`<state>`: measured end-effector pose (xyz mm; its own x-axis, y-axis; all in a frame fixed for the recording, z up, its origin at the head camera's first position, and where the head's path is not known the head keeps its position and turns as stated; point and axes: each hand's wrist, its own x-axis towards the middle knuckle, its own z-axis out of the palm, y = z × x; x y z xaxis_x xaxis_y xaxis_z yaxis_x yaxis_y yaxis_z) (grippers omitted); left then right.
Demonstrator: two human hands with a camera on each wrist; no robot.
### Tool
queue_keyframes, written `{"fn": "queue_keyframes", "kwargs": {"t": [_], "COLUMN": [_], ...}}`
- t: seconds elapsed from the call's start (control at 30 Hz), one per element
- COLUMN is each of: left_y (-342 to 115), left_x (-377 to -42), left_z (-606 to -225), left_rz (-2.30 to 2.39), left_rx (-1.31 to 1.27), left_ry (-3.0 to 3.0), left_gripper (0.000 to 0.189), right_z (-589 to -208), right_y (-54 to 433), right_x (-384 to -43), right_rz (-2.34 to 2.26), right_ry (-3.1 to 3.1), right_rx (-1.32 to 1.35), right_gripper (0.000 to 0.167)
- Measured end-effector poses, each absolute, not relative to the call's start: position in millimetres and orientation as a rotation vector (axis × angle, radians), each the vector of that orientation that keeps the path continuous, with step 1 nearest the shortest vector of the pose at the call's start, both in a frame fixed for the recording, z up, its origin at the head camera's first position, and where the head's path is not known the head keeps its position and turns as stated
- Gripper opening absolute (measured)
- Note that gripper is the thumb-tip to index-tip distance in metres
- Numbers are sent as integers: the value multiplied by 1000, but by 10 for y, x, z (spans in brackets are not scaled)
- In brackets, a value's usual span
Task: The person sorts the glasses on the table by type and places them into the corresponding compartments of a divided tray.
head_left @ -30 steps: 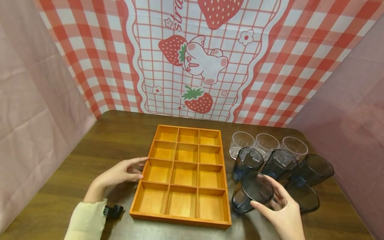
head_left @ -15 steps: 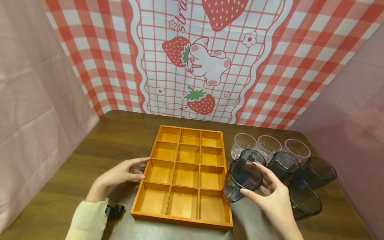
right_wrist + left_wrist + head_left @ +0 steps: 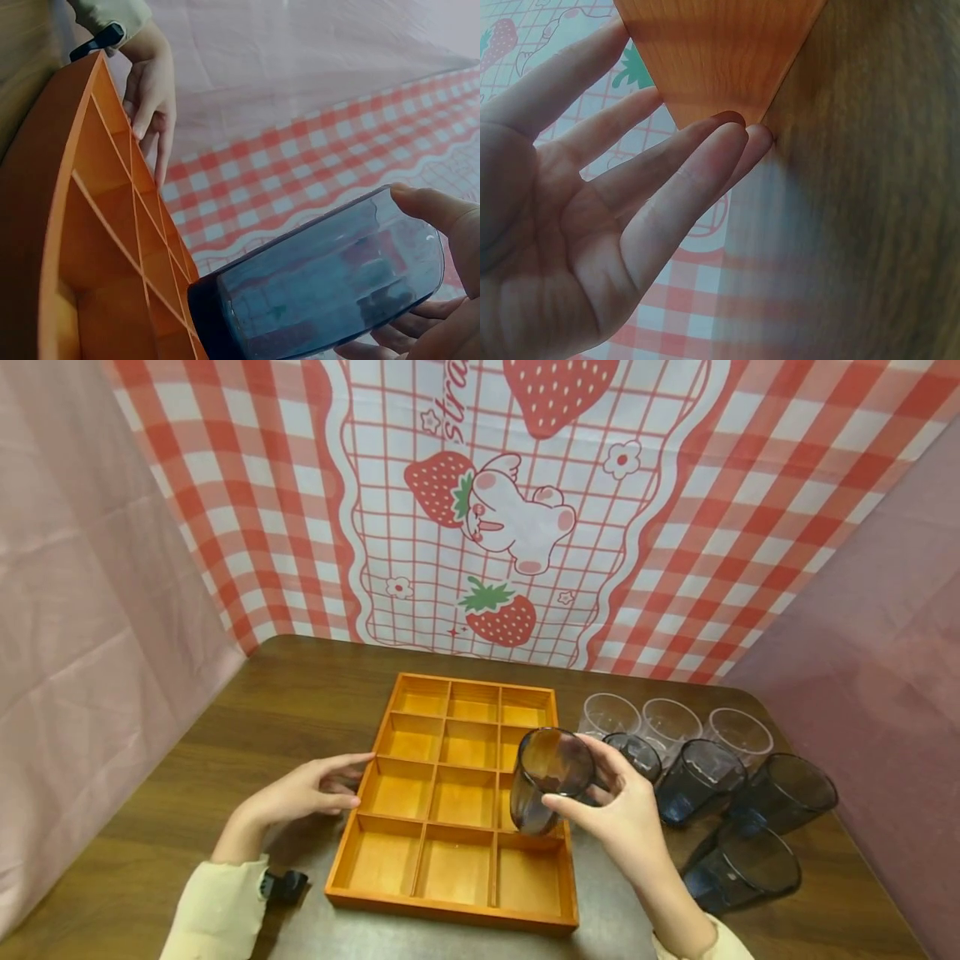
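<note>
My right hand [image 3: 626, 806] grips a dark translucent cup [image 3: 543, 785] near its rim, thumb on one side and fingers on the other. The cup is tilted and held above the right column of a wooden compartment box [image 3: 450, 912]. In the right wrist view the cup [image 3: 315, 285] has a thick dark base pointing towards the box. My left hand [image 3: 300, 789] touches the box's left side with fingers fairly straight. The left wrist view has those fingertips [image 3: 724, 150] at the wooden side wall [image 3: 712, 60]. Part of the right column is hidden behind the cup.
Several dark cups [image 3: 701, 781] stand on the table right of the box. Behind them are three clear cups [image 3: 671, 722]. A black device [image 3: 285, 887] is on the left wrist. A strawberry-print cloth [image 3: 487, 527] hangs along the table's back edge.
My right hand has lifted the dark cup from among the others and carried it left, over the box's right side. The left hand stays at the box's edge.
</note>
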<state>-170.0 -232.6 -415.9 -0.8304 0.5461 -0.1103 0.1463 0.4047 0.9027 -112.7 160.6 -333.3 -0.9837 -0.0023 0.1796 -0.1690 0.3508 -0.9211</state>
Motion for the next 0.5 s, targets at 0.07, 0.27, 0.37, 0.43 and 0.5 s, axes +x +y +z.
{"fn": "queue_keyframes", "kwargs": {"t": [0.07,0.27,0.37,0.43,0.5], "left_y": [-2326,-2335,-2341,-2346,-2347], "left_x": [-1702,-1712,-1714,-1715,-1716], "left_z": [-4159,-4167,-4167,-4169,-4174], "left_rz": [1402,1410,1412,1410,1410], "left_rx": [598,606,620,625,626], "left_ry": [2278,2271,2269,2270,2274], "left_gripper": [69,69,69,69,68], "right_z": [-3326,-3299,-3283,-3277,-3274], "right_y": [1544,1356,1267,1211,1155], "right_x": [-1181,-1317,-1369,-1409,-1460], "right_rz": [1740,1817,1805,1797,1795], "right_ry": [-2439,-2398,-2409,-2421,-2430], "right_rx": [190,282,297,298,296], "right_gripper": [72,71,70,68,67]}}
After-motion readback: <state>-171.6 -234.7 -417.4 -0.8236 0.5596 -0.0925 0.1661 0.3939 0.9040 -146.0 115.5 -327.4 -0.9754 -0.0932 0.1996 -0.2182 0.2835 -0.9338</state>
